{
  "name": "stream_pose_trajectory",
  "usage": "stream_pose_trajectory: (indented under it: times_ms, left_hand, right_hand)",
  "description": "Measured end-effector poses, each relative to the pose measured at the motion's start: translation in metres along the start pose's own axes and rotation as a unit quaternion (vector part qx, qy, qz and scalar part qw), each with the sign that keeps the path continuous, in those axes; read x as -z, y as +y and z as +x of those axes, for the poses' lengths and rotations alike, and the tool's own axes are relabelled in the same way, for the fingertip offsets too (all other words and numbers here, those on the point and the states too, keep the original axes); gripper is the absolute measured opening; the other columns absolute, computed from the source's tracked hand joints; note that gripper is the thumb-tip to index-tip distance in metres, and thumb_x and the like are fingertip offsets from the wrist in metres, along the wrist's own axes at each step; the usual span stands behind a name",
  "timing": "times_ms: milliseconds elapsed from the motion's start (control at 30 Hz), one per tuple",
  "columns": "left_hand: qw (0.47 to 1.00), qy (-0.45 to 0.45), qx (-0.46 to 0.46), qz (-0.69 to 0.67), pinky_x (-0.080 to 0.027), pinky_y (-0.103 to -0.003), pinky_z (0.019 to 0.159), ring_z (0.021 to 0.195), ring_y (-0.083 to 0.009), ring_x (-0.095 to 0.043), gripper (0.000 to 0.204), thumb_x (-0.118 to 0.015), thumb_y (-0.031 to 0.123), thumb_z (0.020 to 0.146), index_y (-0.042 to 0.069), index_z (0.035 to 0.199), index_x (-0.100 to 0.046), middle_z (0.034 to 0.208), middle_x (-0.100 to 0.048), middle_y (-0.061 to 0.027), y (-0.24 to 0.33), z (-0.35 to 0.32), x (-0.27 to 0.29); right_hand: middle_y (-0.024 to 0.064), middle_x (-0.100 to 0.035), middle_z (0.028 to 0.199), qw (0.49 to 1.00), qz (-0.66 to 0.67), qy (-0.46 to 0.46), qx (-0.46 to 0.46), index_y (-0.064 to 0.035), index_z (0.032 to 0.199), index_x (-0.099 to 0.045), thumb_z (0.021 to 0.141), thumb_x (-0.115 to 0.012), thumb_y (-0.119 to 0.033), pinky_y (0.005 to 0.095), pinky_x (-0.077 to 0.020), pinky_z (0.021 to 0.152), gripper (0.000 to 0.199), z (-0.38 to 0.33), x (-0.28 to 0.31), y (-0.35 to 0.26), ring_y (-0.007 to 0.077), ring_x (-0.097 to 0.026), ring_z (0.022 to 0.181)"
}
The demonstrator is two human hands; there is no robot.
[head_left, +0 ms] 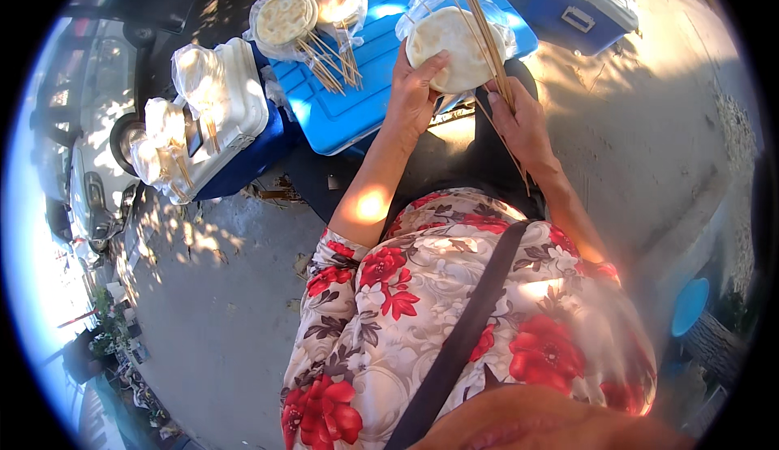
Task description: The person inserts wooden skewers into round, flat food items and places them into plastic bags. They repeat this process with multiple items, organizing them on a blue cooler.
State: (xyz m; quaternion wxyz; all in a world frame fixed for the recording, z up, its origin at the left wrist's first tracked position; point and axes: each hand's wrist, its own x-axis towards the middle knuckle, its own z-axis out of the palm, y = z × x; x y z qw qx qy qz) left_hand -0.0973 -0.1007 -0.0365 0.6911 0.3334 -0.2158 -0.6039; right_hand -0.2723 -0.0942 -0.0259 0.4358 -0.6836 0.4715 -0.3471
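Note:
My left hand (415, 93) is closed on the left edge of a pale round flatbread (456, 51), thumb on top. Clear plastic (434, 0) shows behind the flatbread's far edge. A bundle of long thin wooden sticks (485, 28) is in my right hand (523, 125), its fingers wrapped round them. The sticks slant across the right side of the bread, their far ends passing out of view at the top. Both hands are over the near right part of a blue lid (337, 125). Whether more breads lie under the top one is hidden.
On the blue lid's left are bagged round flatbreads (286, 18) with sticks poking out. More bagged bread on sticks (199, 81) lies on a white-lidded blue cooler (243, 85) at left. Another cooler (580, 16) stands far right. A blue round object (690, 307) is at lower right.

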Motion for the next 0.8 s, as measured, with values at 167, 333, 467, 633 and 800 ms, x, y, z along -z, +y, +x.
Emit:
stream_pose_trajectory:
  times_ms: [167,333,467,633,800]
  left_hand:
    - [0.995,0.016,-0.024,0.098,-0.054,-0.039,0.079,0.106,-0.0251,-0.056,0.060,-0.063,0.002,0.080,0.007,0.133,-0.034,0.120,-0.052,-0.0109,0.040,0.003,0.035]
    - [0.889,0.167,-0.204,0.376,-0.055,-0.035,0.074,0.099,-0.0232,-0.059,0.052,-0.065,0.006,0.080,0.000,0.125,-0.041,0.113,-0.054,-0.0125,0.144,0.088,0.150]
    - [0.656,0.277,-0.248,0.657,-0.044,-0.039,0.092,0.109,-0.0308,-0.053,0.059,-0.068,0.018,0.076,0.000,0.126,-0.041,0.117,-0.053,-0.0195,0.190,0.125,0.183]
    - [0.499,0.274,-0.304,0.764,-0.039,-0.042,0.096,0.116,-0.0332,-0.046,0.060,-0.067,0.028,0.075,0.002,0.125,-0.045,0.125,-0.050,-0.0178,0.178,0.133,0.222]
    - [0.611,-0.008,-0.396,0.685,-0.038,-0.037,0.098,0.121,-0.0297,-0.045,0.037,-0.061,0.012,0.083,0.012,0.119,-0.052,0.128,-0.049,-0.0165,0.116,0.098,0.099]
  right_hand:
    - [0.0046,-0.055,0.059,0.996,0.018,-0.079,-0.043,-0.0010,0.104,-0.056,0.094,-0.047,-0.015,0.0257,-0.0400,0.048,0.019,-0.009,0.005,-0.011,0.0095,-0.050,0.049]
    - [0.0022,-0.054,0.058,0.991,0.052,-0.079,-0.091,-0.0039,0.106,-0.055,0.096,-0.045,-0.019,0.0223,-0.0373,0.041,0.021,-0.030,0.024,0.015,0.0070,-0.047,0.043]
    - [0.0022,-0.054,0.058,0.987,0.050,-0.097,-0.115,-0.0043,0.106,-0.056,0.096,-0.045,-0.020,0.0209,-0.0365,0.041,0.021,-0.037,0.022,0.009,0.0061,-0.046,0.043]
    - [0.0005,-0.051,0.056,0.987,0.079,-0.076,-0.119,-0.0046,0.105,-0.056,0.096,-0.043,-0.021,0.0205,-0.0348,0.040,0.023,-0.040,0.031,0.011,0.0053,-0.044,0.042]
    - [-0.0003,-0.049,0.055,0.975,0.183,-0.029,-0.127,-0.0070,0.107,-0.056,0.097,-0.040,-0.022,0.0197,-0.0341,0.039,0.024,-0.037,0.049,0.030,0.0051,-0.043,0.042]
